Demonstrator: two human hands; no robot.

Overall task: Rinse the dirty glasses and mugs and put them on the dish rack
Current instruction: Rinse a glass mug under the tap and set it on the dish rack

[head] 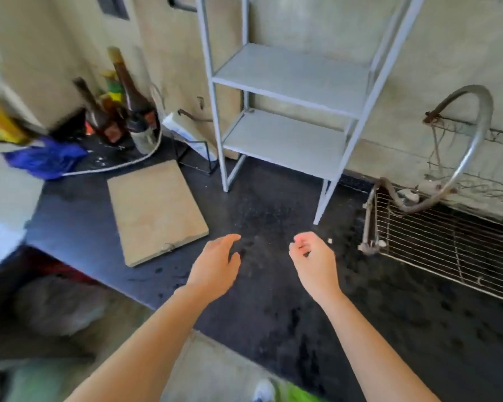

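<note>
Both my hands hover over a dark speckled counter (273,216), and neither holds anything. My left hand (215,268) has relaxed fingers reaching forward. My right hand (312,259) has loosely curled fingers. A rusty wire dish rack (447,242) lies on the counter to the right, with a curved metal hoop rising from it. No glasses or mugs are in view.
A white metal shelf unit (288,111) stands at the back of the counter. A tan board (154,210) lies flat at the left. Dark bottles (128,105), a white cable and a blue bag (50,161) crowd the far left corner. The counter's front edge runs diagonally below my arms.
</note>
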